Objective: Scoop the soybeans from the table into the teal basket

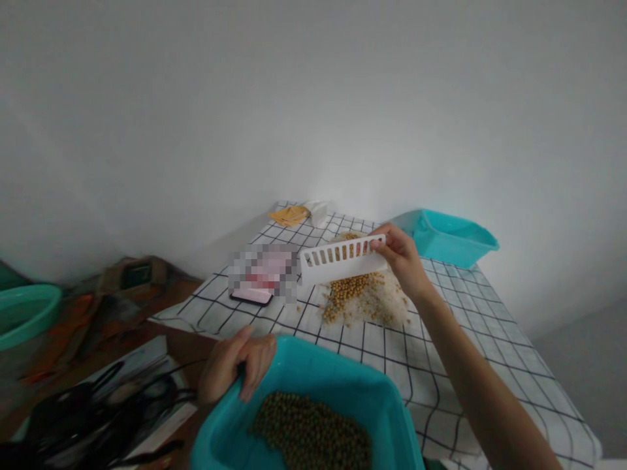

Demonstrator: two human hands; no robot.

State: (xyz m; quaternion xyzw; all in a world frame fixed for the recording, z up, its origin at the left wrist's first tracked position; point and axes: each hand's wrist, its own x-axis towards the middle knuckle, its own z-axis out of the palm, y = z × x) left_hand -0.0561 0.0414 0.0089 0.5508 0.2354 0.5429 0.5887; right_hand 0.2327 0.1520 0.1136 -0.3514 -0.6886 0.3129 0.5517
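Note:
My left hand [240, 363] is closed over the far left rim of a turquoise plastic basin [333, 365], held at the near edge of the table. Small round brown-green beans [313, 431] cover part of the basin's bottom. In my right hand [399, 256] is a white slotted plastic basket [343, 261], gripped at its right end and tilted on its side above the table. Under and in front of it lies a pile of yellow soybeans [347, 295] mixed with pale, rice-like grains [386, 303]. What the basket contains, if anything, cannot be made out.
A white checked cloth [470, 326] covers the table against the wall. Another turquoise basin [455, 240] stands at the back right. A phone [262, 277], partly pixelated, lies left; a yellow cloth-like item [289, 215] is behind. Dark cables [112, 405] and a green basin [29, 313] are lower left.

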